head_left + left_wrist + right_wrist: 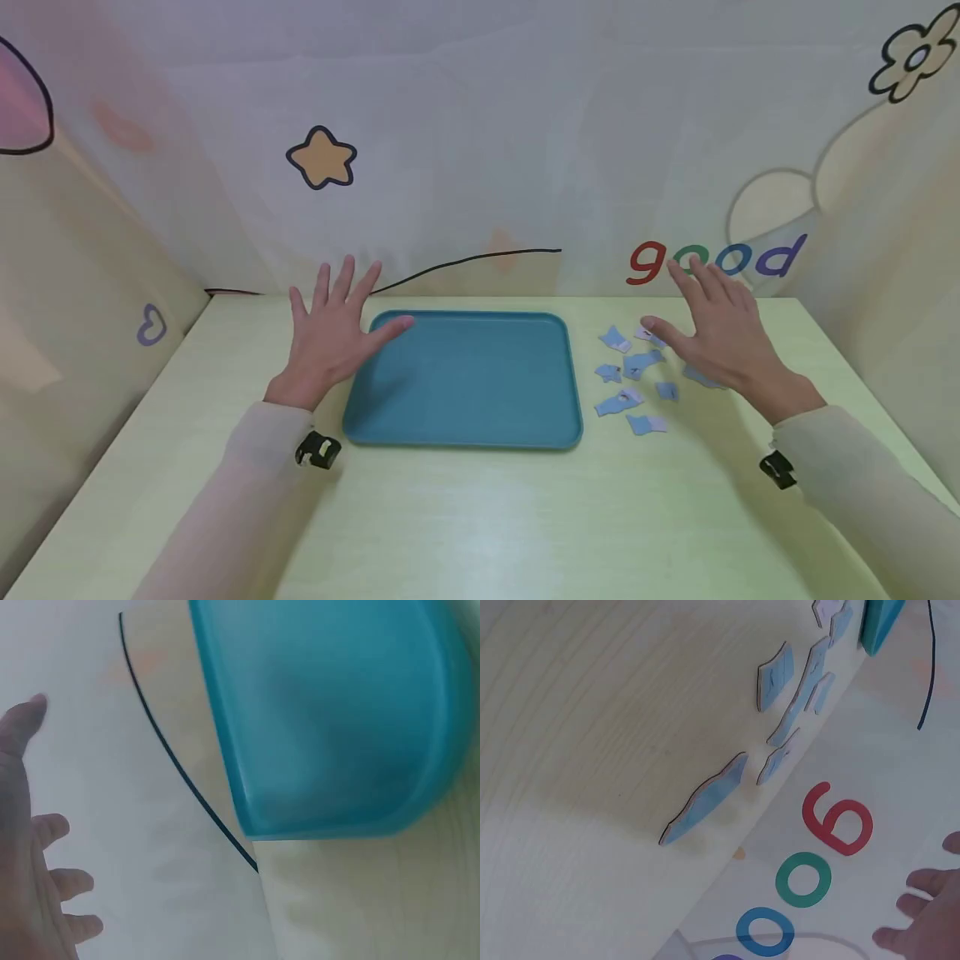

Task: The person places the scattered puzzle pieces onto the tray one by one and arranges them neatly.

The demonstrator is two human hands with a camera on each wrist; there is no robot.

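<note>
A blue rectangular tray (465,379) with a raised rim lies on the table; its inside is bare. My left hand (330,333) is raised over the tray's left edge, fingers spread, holding nothing. To the tray's right several light blue puzzle pieces (618,402) lie scattered flat. Above the far right pieces hovers my right hand (716,329), its fingers extended and nothing in it; it partly hides one piece (703,377). In the right wrist view a long puzzle piece (705,799) lies nearest, apart from the hand.
A pale wood-grain table (465,525) carries everything. Behind it hangs a light cloth backdrop (465,150) with a star, a flower and the word "good". Cloth also flanks both sides. A black band is at each sleeve.
</note>
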